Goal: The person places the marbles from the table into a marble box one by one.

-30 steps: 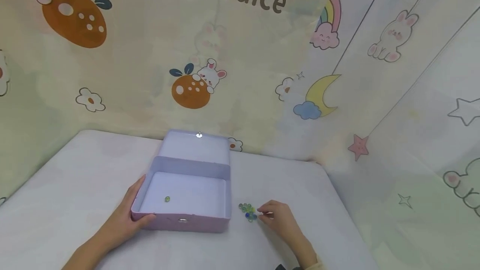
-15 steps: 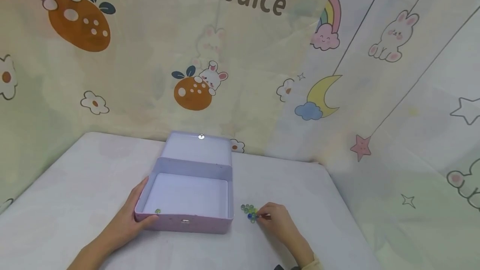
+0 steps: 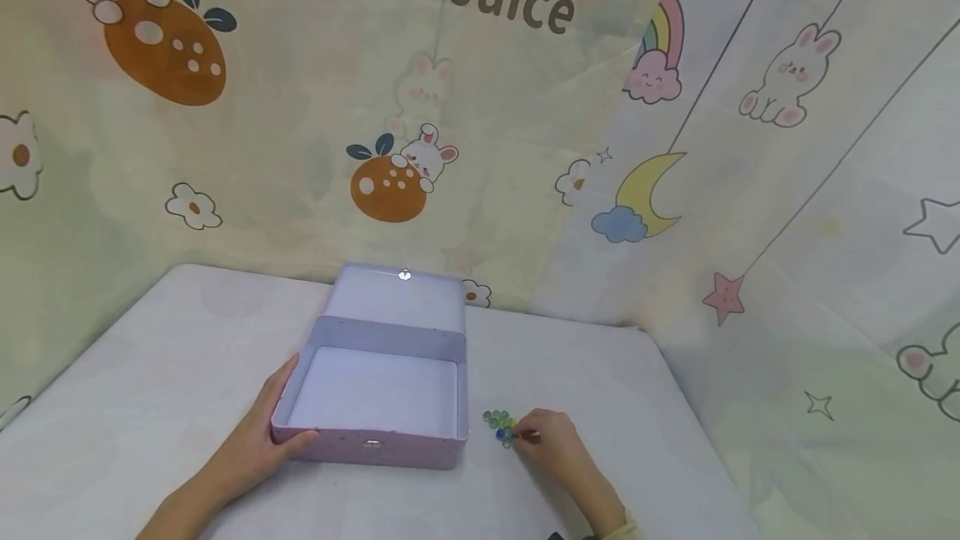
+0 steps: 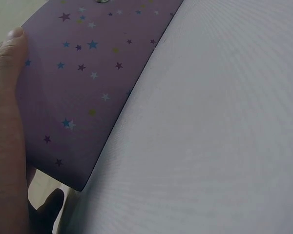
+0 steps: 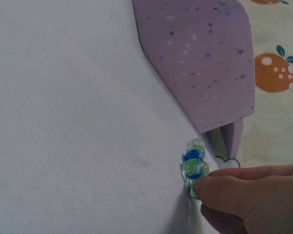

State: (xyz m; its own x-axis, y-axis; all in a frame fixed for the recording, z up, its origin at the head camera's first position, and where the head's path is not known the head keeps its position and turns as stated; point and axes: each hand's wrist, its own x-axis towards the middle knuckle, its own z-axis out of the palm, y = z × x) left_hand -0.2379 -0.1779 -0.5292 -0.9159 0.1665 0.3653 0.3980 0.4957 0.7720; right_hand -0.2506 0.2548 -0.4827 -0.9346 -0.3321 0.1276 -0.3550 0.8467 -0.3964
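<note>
A lilac tin box [image 3: 412, 450] with small stars stands with its lid [image 3: 393, 298] tipped back. My left hand [image 3: 251, 436] grips its front left corner, thumb on the front wall and fingers along the left side. In the left wrist view, the thumb [image 4: 12, 53] lies against the starred wall. To the right of the box, several glass marbles [image 3: 497, 419], green, clear and blue, sit in a cluster [image 5: 193, 158]. At the cluster's near side, my right hand [image 3: 555, 444] pinches a greenish marble [image 5: 193, 191] between thumb and index finger.
A white cloth covers the table [image 3: 600, 382]. Right behind it hangs a printed curtain [image 3: 510, 148] with rabbits and oranges; it also runs along both sides. A metal clasp [image 3: 372, 443] sits on the box front.
The green marble inside the box has rolled to the front left and is now out of sight behind the front wall. My right fingers have closed in on the marble cluster.
</note>
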